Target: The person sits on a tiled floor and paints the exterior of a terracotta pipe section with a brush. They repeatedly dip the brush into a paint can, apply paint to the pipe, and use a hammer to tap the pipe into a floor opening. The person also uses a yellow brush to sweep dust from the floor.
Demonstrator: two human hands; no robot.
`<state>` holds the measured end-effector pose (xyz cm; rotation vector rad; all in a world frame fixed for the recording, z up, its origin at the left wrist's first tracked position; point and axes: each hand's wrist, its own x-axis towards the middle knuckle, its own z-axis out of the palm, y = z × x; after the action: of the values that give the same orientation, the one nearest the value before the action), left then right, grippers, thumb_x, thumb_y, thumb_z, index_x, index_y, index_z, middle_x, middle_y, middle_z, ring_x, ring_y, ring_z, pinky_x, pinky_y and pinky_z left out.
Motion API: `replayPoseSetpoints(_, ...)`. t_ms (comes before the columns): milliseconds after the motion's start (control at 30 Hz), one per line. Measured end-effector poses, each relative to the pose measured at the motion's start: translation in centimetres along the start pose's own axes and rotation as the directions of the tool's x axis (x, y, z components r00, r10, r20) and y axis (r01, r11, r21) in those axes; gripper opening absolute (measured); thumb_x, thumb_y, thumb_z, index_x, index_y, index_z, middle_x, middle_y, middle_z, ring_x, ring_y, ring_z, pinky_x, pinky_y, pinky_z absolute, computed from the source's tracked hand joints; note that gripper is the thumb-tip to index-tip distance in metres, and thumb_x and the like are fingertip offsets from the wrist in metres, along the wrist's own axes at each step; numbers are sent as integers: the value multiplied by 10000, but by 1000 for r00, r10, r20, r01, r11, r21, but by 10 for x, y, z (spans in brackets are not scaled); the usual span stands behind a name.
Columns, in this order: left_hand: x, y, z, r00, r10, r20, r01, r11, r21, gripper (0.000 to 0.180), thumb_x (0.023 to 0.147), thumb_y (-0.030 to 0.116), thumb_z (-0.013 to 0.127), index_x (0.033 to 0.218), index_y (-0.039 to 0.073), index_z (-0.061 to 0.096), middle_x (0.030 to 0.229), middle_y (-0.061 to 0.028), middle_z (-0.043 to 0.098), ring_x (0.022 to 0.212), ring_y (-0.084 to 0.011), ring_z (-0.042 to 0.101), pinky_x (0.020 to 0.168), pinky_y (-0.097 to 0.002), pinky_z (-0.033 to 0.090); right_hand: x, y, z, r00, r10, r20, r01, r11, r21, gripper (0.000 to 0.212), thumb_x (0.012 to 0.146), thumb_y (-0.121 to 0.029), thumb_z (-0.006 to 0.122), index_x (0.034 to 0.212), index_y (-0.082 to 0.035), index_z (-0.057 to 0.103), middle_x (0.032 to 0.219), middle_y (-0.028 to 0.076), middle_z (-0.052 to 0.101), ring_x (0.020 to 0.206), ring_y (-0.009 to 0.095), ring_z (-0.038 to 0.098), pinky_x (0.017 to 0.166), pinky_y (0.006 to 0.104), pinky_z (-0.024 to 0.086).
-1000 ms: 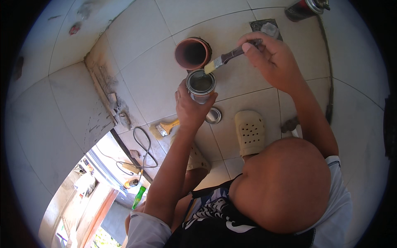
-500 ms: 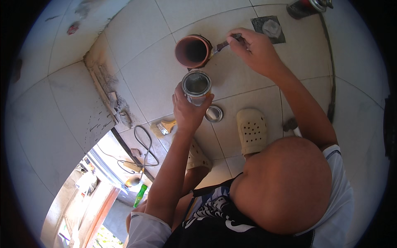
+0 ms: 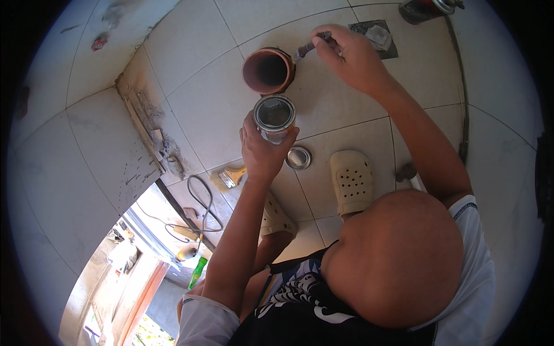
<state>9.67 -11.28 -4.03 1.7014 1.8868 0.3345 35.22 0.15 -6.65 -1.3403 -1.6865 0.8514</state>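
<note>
Fingers (image 3: pixel 330 30) of right hand (image 3: pixel 353 60) pinching brush (image 3: pixel 305 51), long axis 2-to-8 o'clock. Reddish pipe (image 3: pixel 254 75) lies toward their 8 o'clock; brush tip at its 2 o'clock flank, contact uncertain; right hand nearer that flank. Left hand (image 3: pixel 262 153) grips open can (image 3: pixel 269 135) at pipe's 6 o'clock.

At upper centre of the frame, the open round silver can (image 3: pixel 276 130) has a glossy metal rim; the reddish-brown cylindrical pipe (image 3: pixel 251 74) looks matt. The pale floor tiles (image 3: pixel 340 106) look smooth, faintly glossy.
</note>
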Motion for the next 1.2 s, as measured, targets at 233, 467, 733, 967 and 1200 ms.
replayPoseSetpoints(233, 0, 0, 1, 1000, 9, -5, -9, 1000, 0, 877, 713, 346, 938, 1382, 29, 469, 1269, -179, 615, 1224, -415, 566, 1024, -521, 475, 10, 1, -3, 997, -48, 56, 47, 999, 10, 248, 1059, -223, 612, 1219, -36, 650, 1013, 124, 712, 849, 221, 695, 792, 342, 555)
replayPoseSetpoints(467, 1, 1, 1, 1000, 6, 8, -6, 1000, 8, 880, 709, 346, 939, 1383, 31, 469, 1273, -182, 615, 1224, -419, 566, 1021, -522, 475, 18, 0, -2, 993, -104, 48, 104, 995, -1, 223, 1049, -215, 618, 1179, -38, 655, 1056, 140, 711, 911, 282, 695, 820, 382, 553)
replayPoseSetpoints(733, 2, 1, 1, 1000, 8, 11, -8, 1000, -11, 889, 706, 344, 942, 1387, 33, 462, 1294, -184, 615, 1229, -424, 562, 1020, -530, 476, 26, 2, 0, 994, -96, 59, 96, 995, 13, 233, 1063, -222, 601, 1225, -58, 638, 1076, 130, 708, 932, 301, 685, 864, 391, 545)
replayPoseSetpoints(967, 5, 2, 2, 1000, 24, 0, -24, 1000, -10, 899, 695, 331, 948, 1393, 41, 461, 1297, -178, 615, 1234, -423, 562, 1020, -527, 477, 32, 5, 2, 988, -112, 105, 111, 994, 22, 234, 1061, -222, 604, 1231, -65, 644, 1095, 132, 707, 952, 294, 687, 862, 390, 549)
replayPoseSetpoints(1200, 8, 3, 0, 999, 50, -3, -50, 999, -3, 900, 717, 356, 949, 1405, 45, 459, 1288, -194, 630, 1228, -397, 597, 1028, -508, 481, 34, 8, 1, 984, -121, 127, 121, 993, 9, 243, 1065, -212, 596, 1251, -62, 640, 1138, 135, 706, 991, 294, 686, 900, 385, 550)
